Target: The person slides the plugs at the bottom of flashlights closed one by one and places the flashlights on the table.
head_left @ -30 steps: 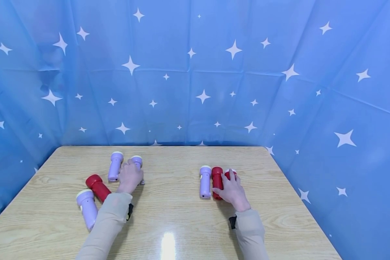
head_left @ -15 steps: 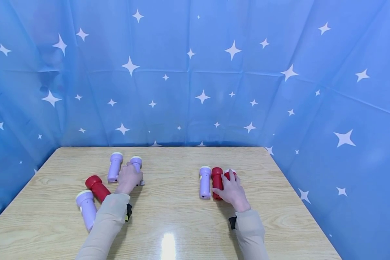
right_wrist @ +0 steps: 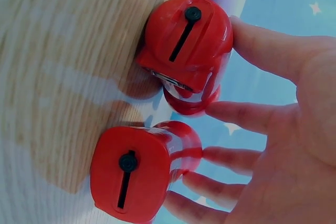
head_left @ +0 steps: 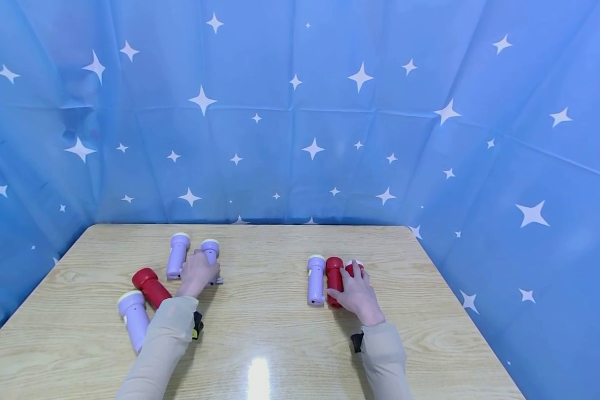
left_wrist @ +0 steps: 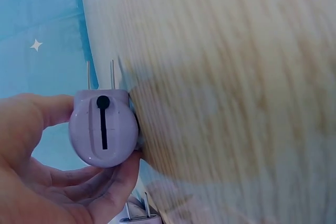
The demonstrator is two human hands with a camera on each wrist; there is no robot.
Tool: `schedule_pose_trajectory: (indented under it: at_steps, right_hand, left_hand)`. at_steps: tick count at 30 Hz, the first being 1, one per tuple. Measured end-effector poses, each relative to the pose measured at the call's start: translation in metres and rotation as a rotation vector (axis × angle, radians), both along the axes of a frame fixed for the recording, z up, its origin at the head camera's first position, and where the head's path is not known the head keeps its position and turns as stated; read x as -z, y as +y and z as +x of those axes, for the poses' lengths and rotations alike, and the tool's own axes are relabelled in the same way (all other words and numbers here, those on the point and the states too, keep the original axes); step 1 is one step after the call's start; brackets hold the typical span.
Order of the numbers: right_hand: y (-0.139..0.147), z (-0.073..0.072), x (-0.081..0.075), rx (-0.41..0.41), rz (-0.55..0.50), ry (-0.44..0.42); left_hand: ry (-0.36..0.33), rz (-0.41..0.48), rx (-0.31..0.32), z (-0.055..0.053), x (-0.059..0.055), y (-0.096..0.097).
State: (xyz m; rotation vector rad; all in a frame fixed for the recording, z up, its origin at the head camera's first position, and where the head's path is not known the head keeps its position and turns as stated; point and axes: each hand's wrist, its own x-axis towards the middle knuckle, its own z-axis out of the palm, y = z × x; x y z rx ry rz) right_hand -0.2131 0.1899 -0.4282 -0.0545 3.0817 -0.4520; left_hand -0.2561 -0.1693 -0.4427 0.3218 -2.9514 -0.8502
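My left hand (head_left: 198,273) grips a purple flashlight (left_wrist: 105,135), thumb on one side and fingers curled round the other. Two metal plug prongs (left_wrist: 112,74) stick out from its side. Whether it touches the table I cannot tell. Left of it lies a second purple flashlight (head_left: 177,256). On the right, my right hand (head_left: 359,293) reaches over two red flashlights. Its thumb and index finger touch the left red flashlight (right_wrist: 181,40); other extended fingers touch the right red flashlight (right_wrist: 128,174). Beside them lies another purple flashlight (head_left: 316,280), apart from the hand.
Near my left forearm, a red flashlight (head_left: 151,287) and a purple flashlight (head_left: 136,322) lie slanted on the wooden table (head_left: 260,311). The forearm hides part of them. A blue curtain (head_left: 260,133) with white stars hangs behind the table and along its sides.
The left hand shifts very slightly while keeping its grip on the purple flashlight. The right hand and the other flashlights stay in place.
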Motion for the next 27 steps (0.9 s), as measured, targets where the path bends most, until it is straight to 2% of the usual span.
schedule_pose_trajectory:
  at_steps: [9, 18, 27]
  right_hand:
    - [-0.0020, 0.0001, -0.0006, 0.009, -0.009, 0.011]
    - [-0.0036, 0.0013, -0.0013, -0.010, -0.012, 0.059]
    - [-0.0076, 0.0011, -0.0029, -0.027, -0.005, 0.114]
  left_hand:
    - [0.029, 0.020, 0.011, -0.0011, 0.0028, -0.0032]
    - [0.028, 0.046, 0.019, 0.0016, 0.0009, -0.0045]
    - [0.047, 0.032, 0.012, 0.0018, -0.0012, -0.0016]
